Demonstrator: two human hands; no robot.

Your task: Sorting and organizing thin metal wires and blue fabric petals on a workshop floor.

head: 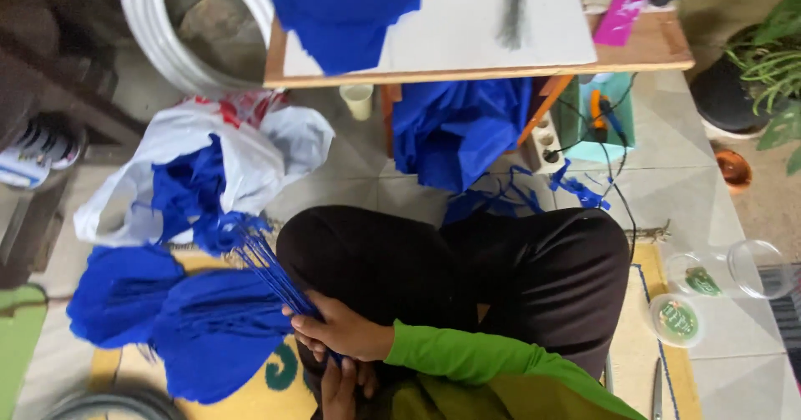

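1. The right hand (346,330) is wrapped tight around a bundle of blue sticks (265,263); its grip is fully closed at their lower ends, likely so the stems stay gathered.
2. The left hand (340,387) sits just beneath, fingers curled at the same bundle, though how firmly it holds I cannot tell.
3. The sticks fan up and left over the lap, towards the blue fabric pieces (179,324) lying on the mat.
4. A white plastic bag (250,153) gapes open, more blue fabric spilling out of it.
5. On the floor to the right are a clear plastic tub (722,271) and a round lidded pot (676,320).
6. Above, the table (642,53) carries blue cloth.
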